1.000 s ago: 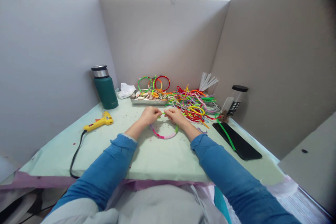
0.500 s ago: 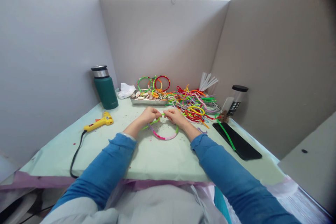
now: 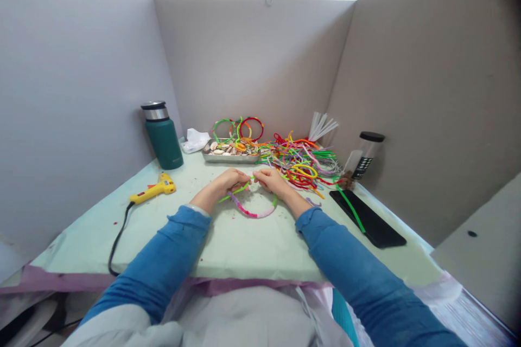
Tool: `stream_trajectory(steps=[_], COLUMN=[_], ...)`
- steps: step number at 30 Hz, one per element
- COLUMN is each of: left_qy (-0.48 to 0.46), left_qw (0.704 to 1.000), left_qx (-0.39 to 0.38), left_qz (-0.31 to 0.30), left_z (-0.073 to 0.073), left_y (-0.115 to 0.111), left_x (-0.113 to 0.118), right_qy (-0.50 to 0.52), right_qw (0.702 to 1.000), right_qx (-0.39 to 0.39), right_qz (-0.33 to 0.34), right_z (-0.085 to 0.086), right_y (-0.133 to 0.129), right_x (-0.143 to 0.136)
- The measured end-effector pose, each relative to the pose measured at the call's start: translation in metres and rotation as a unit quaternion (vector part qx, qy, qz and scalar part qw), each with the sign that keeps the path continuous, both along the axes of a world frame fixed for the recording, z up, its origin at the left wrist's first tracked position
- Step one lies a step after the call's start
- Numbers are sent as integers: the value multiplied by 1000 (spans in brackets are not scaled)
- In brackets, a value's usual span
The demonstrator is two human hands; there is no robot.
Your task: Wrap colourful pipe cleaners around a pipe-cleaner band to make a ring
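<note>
A multicoloured pipe-cleaner ring point(image 3: 253, 215), with pink, purple and green sections, hangs low between my hands over the table. My left hand point(image 3: 230, 181) is closed at the ring's upper left, pinching a yellow-green pipe cleaner point(image 3: 238, 190) whose tail sticks out below the fingers to the left. My right hand point(image 3: 271, 180) is closed at the ring's upper right, thumb and finger pinched on the same yellow-green strand near the left fingertips. A narrow gap separates the two sets of fingertips. The fingers hide the top of the ring.
Behind my hands stand a metal tray point(image 3: 232, 159) of shells with finished rings above it, and a tangled pipe-cleaner pile point(image 3: 299, 165). To the left are a yellow glue gun point(image 3: 153, 191) and green bottle point(image 3: 165, 141); to the right, a black phone point(image 3: 376, 227) and clear jar point(image 3: 366, 154).
My left hand has shifted very slightly, and the yellow-green tail below it has moved a little. Both hands keep their pinch.
</note>
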State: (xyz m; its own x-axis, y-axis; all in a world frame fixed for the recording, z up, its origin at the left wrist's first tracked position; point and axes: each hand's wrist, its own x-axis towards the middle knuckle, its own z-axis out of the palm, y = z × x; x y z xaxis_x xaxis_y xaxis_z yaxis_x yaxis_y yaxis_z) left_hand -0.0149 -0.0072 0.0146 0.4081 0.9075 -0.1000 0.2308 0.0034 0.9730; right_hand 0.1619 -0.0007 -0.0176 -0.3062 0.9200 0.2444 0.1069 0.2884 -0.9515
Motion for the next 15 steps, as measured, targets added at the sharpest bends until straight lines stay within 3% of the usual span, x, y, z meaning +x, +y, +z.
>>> stream_trajectory(steps=[7,15], left_qy=[-16,-39], left_qw=[997,996], left_qx=[-70,-80], left_qz=[-36,-14], left_z=[1,3], left_y=[0,-1], left_x=[-3,-2], right_qy=[6,18], right_qw=[1000,1000], right_qx=[-9,-9], right_qz=[12,7], right_z=[0,-1], right_y=[0,2], right_x=[1,1])
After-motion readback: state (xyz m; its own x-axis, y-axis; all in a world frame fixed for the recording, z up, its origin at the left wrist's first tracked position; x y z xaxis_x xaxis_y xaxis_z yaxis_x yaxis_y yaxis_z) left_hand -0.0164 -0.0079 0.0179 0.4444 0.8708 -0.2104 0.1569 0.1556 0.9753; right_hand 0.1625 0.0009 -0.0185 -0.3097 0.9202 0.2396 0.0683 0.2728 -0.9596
